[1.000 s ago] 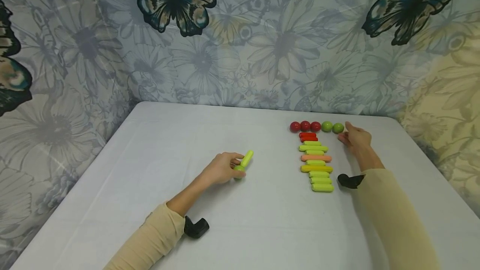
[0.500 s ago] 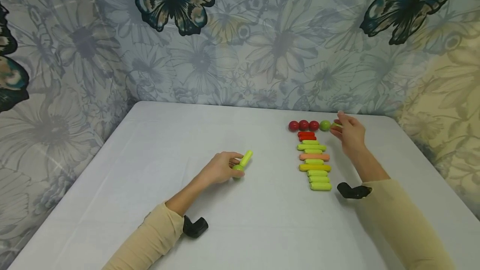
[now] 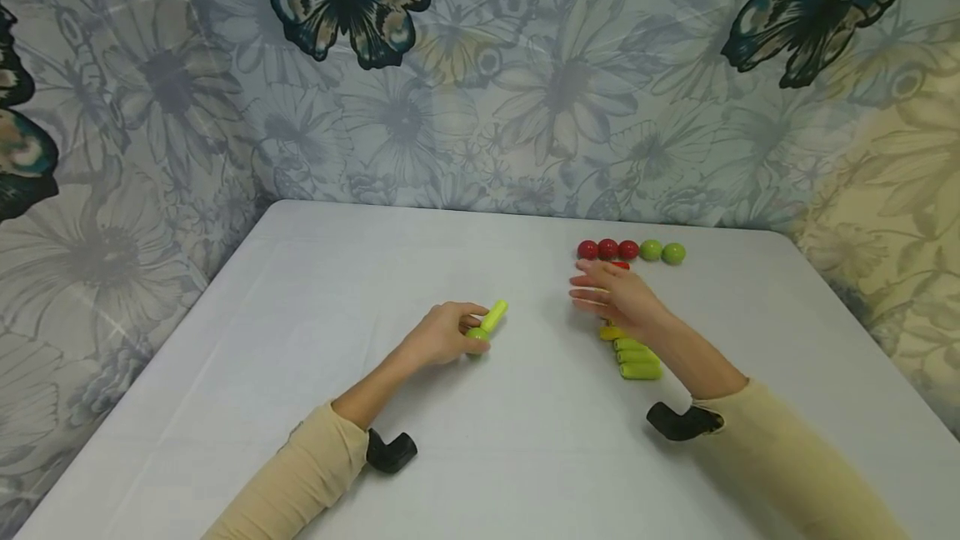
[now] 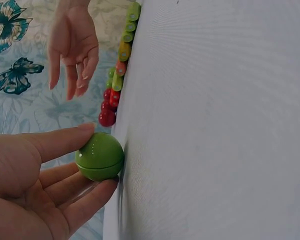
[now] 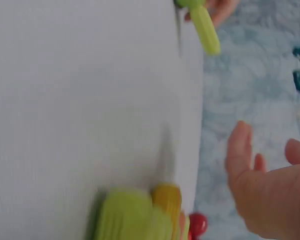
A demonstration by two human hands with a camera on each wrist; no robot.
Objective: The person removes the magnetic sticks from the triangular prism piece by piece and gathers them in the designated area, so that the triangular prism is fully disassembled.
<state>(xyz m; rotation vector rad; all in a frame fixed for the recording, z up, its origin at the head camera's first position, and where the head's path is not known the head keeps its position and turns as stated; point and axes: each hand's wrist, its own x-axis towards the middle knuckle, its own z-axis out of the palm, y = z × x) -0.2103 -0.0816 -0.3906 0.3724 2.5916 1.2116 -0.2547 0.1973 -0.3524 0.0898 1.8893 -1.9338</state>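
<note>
My left hand (image 3: 442, 333) pinches a green ball (image 4: 99, 157) between thumb and fingers; a light green stick (image 3: 494, 316) juts from it, so the piece looks like a small maraca. In the left wrist view the ball shows a seam and small dots, and its stick is hidden. With fingers extended and nothing in them, my right hand (image 3: 618, 298) is over a column of coloured sticks (image 3: 640, 371), covering many of them. Beyond it lies a row of red balls (image 3: 607, 249) and green balls (image 3: 673, 253).
A white-covered table (image 3: 337, 257) lies under both hands. Its far edge meets a wall (image 3: 525, 107) printed with flowers and butterflies. A black camera mount sticks out from each sleeve, one beside the left wrist (image 3: 392, 452), another beside the right (image 3: 684, 422).
My right hand was at the end green ball of the row, fingers around it half a second ago. It has moved left and nearer, over the sticks. My left hand has stayed still.
</note>
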